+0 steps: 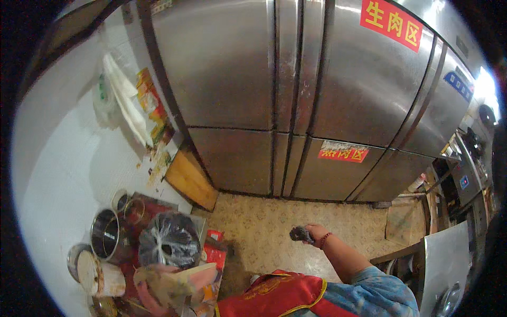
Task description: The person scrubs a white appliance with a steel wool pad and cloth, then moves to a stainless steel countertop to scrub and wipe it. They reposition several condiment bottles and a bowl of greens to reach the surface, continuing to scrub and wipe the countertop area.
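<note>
My right hand [316, 234], with a beaded bracelet at the wrist, is closed around a dark, crumpled or bristly bundle [302, 234]; what it is exactly I cannot tell. The arm reaches out over the patterned floor [257, 233], in front of a large stainless steel refrigerator [229, 158]. A red apron with yellow trim [277, 293] covers my body. My left hand is not clearly in view. At the lower left, a black plastic bag [170, 239] sits among containers, beside blurred pinkish and greenish items [174, 281].
Metal pots [106, 233] and a stained white bucket [101, 275] stand at the lower left. A wooden board [192, 180] leans near the refrigerator's left corner. White bags [124, 99] hang on the left wall. A metal-topped counter [445, 253] stands at the right.
</note>
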`<action>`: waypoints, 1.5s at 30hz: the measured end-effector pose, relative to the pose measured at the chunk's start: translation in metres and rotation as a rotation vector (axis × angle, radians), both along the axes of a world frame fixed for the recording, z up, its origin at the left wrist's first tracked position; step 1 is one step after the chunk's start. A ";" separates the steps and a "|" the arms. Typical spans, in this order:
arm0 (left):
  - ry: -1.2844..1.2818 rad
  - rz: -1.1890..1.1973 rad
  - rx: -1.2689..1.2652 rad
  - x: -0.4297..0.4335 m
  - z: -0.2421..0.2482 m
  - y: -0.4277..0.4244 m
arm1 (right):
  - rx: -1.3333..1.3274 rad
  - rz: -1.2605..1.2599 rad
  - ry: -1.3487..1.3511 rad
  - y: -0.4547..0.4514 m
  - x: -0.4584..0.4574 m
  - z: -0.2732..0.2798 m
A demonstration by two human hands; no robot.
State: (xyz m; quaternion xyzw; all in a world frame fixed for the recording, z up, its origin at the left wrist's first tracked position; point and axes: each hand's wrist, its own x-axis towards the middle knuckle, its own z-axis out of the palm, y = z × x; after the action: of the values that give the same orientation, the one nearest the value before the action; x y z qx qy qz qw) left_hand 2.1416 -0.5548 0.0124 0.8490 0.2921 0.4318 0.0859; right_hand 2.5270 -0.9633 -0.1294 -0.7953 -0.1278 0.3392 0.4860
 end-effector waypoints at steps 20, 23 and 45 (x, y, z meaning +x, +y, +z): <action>0.304 0.056 -0.691 0.240 -0.163 -0.126 | -0.103 0.007 0.503 -0.099 0.264 -0.163; 0.391 0.464 -0.234 0.146 -0.228 -0.153 | -0.045 0.183 0.923 -0.044 0.326 -0.156; -0.975 1.522 -0.436 0.052 -0.217 0.006 | -0.543 0.796 -0.173 0.148 0.211 -0.037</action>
State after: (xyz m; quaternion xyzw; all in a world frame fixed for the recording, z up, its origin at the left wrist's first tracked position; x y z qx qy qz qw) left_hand 2.1935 -0.5483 -0.2048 0.1185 0.7768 0.6164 0.0504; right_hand 2.7383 -0.8152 -0.1660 -0.8080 -0.3686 0.4524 0.0812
